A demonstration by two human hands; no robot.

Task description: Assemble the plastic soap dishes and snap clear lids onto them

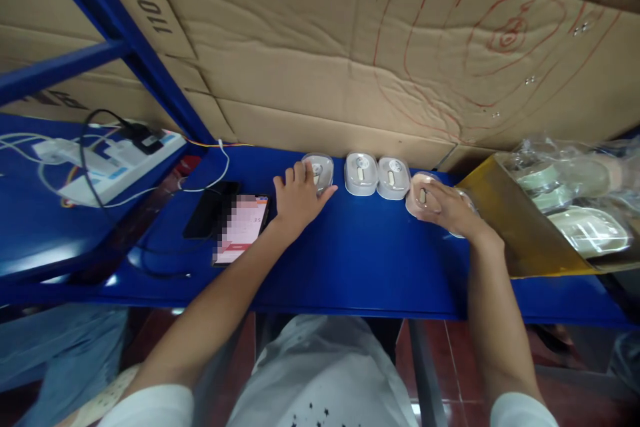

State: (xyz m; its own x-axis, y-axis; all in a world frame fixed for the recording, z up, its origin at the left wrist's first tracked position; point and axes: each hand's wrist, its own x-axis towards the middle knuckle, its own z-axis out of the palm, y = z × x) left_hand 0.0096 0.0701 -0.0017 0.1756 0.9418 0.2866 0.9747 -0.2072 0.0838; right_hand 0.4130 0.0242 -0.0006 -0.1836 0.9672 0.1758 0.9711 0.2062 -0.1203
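Observation:
Several small rounded-square boxes with clear lids stand in a row along the back of the blue shelf (350, 267). My left hand (296, 197) rests against the leftmost clear-lidded box (325, 170), its fingers over the left side and its thumb stretched out in front. Two more clear-lidded boxes, a left one (361, 180) and a right one (393, 181), stand side by side between my hands. My right hand (453, 208) has its fingers closed round a pinkish clear-lidded box (416, 199). Another clear-lidded box (470, 199) is partly hidden behind that hand.
At right an open carton (493, 213) holds plastic-wrapped pale items (593, 230). Left of my left arm lie a lit phone (245, 227) and a dark flat object (203, 213). A power strip (123, 170) with cables sits further left. Cardboard (300, 67) lines the back.

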